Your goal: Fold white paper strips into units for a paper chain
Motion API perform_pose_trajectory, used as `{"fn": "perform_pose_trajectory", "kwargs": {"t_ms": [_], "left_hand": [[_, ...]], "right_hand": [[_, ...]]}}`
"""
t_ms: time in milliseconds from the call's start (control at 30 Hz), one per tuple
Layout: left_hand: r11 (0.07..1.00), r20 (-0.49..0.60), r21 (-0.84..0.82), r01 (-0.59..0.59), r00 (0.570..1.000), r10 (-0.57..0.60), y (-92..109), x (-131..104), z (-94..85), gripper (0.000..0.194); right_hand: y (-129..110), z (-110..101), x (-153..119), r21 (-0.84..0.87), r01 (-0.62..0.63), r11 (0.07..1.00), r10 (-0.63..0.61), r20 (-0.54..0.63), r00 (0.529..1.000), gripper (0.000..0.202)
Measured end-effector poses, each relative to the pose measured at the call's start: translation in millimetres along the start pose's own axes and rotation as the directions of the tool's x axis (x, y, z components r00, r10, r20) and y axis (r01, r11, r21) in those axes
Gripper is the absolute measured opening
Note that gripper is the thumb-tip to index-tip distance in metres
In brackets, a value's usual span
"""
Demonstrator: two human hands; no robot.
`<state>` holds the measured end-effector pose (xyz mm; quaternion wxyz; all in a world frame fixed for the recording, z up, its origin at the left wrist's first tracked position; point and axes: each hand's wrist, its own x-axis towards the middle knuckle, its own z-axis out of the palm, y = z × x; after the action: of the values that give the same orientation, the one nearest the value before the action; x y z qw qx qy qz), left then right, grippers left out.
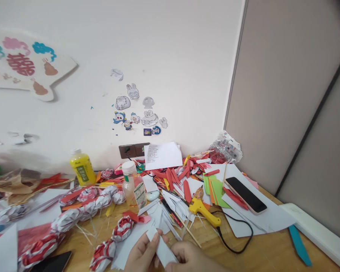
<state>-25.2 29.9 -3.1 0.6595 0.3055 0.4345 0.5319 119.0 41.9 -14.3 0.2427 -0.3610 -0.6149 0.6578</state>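
At the bottom centre, a narrow folded strip of white paper (162, 247) is held between both hands. My left hand (144, 251) pinches its upper part, thumb on top. Around its lower right end, my right hand (188, 257) is closed, with the thumb along the edge. White paper sheets (130, 241) lie under and beside the hands. Just left of them rest red-and-white rolled paper flowers (103, 254). Beyond the hands are cut white paper strips (170, 198), pens and a wooden stick (191, 232).
A yellow glue gun (204, 211) with a black cord lies to the right, near a phone (246, 194) on white paper. A clear jar (133, 187) and a yellow bottle (82, 168) stand at the back left. Red paper scraps (172, 177) pile up along the wall.
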Motion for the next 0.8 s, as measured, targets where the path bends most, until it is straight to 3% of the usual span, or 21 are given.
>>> {"fn": "perform_pose_trajectory", "kwargs": {"t_ms": [233, 567, 800], "left_hand": [[1.000, -0.003, -0.002, -0.011, 1.000, 0.011, -0.4, -1.1, -0.2, 0.035], [0.993, -0.100, -0.097, -0.069, 0.993, 0.060, 4.1, 0.2, -1.8, 0.035], [0.992, -0.077, -0.068, -0.104, 0.992, 0.099, 6.2, -1.1, 1.8, 0.031]], "right_hand": [[2.9, 0.4, 0.3, -0.052, -0.015, 0.999, 0.013, -0.030, 0.999, 0.013], [7.2, 1.8, 5.9, 0.004, -0.026, 1.000, 0.026, -0.070, 0.997, 0.013], [-1.9, 6.0, 1.6, 0.119, 0.065, 0.991, -0.060, -0.046, 0.997, 0.009]]}}
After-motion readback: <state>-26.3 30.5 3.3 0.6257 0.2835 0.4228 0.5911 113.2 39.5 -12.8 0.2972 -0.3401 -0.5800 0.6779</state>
